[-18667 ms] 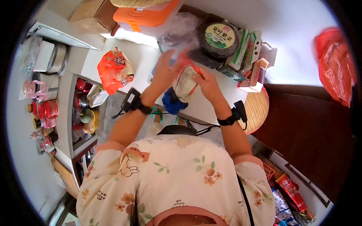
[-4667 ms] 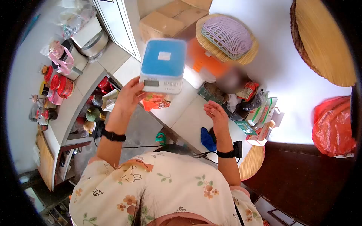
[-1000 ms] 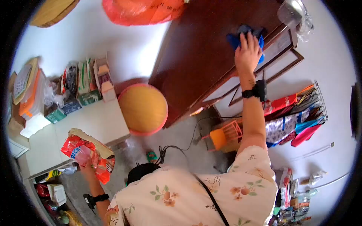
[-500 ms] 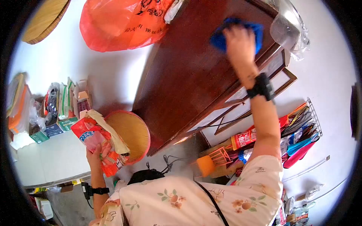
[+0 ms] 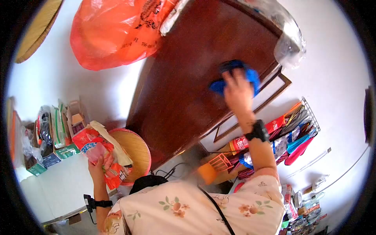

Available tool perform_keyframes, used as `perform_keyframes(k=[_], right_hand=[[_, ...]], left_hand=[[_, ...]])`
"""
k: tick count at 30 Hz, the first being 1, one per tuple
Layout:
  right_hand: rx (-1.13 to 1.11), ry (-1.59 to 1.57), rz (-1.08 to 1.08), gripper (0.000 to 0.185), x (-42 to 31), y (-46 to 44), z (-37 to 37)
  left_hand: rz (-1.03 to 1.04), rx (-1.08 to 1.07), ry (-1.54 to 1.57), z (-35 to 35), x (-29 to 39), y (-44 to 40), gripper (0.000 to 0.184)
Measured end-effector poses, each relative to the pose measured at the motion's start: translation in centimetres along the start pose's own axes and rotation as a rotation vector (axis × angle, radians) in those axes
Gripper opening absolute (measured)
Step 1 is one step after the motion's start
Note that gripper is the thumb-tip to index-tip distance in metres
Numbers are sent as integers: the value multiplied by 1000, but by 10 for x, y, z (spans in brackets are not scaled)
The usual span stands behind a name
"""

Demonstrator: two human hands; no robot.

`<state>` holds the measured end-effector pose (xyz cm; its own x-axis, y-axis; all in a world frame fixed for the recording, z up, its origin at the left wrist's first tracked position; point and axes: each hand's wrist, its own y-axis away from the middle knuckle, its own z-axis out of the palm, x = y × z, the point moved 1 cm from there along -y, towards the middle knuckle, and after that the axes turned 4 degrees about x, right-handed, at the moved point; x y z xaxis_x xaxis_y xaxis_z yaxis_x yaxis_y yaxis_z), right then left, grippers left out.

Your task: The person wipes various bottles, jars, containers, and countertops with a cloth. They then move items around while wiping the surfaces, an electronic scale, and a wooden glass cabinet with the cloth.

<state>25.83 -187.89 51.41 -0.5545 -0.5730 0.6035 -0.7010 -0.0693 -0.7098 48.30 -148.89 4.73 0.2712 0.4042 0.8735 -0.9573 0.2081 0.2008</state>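
My right hand (image 5: 238, 91) is on a bunched blue cloth (image 5: 252, 78), pressing it against a dark red-brown wooden tabletop (image 5: 184, 74). Its fingers are bent over the cloth, near the edge on the right. Lower left, my left hand (image 5: 96, 166) grips a crumpled red plastic package (image 5: 111, 156) with printing on it. A cream-coloured folded piece (image 5: 113, 143) sticks out along the package; what it is, I cannot tell. Behind these lies a round woven tray (image 5: 137, 152) with a pink rim.
A large red plastic bag (image 5: 113, 35) rests at the tabletop's upper left. Clear plastic (image 5: 291, 49) covers something at its far right corner. Small boxes (image 5: 66, 150) stand on a white surface (image 5: 58, 196) at left. An orange stool (image 5: 207, 172) and a loaded wire rack (image 5: 311, 113) are at right.
My right hand has drawn the blue cloth back toward me across the tabletop. My left hand still holds the red package. The whole view has shifted slightly.
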Motion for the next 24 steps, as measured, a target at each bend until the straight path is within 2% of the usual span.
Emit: perform_keyframes(k=[2, 5, 11, 14, 16, 19, 22, 24], right_hand=[[119, 250, 91, 58, 23, -37, -30], [190, 370, 166, 55, 33, -90, -28], [179, 283, 159, 57, -2, -182, 49], [263, 291, 74, 54, -20, -232, 97], [289, 253, 14, 54, -24, -254, 132], [238, 242, -92, 54, -57, -254, 185], [78, 207, -186, 56, -119, -218, 243], [17, 144, -252, 60, -154, -179, 307]], left_hand=[[7, -41, 43, -11, -17, -15, 46], [11, -53, -12, 9, 9, -11, 45], [27, -73, 8, 19, 5, -15, 46], [-61, -69, -64, 4, -12, -23, 47], [-62, -28, -76, 8, 6, -13, 47], [-156, -38, 19, 9, 13, -4, 45], [-151, 65, -187, -6, -5, -5, 43], [-176, 130, -205, -8, -7, 1, 44]])
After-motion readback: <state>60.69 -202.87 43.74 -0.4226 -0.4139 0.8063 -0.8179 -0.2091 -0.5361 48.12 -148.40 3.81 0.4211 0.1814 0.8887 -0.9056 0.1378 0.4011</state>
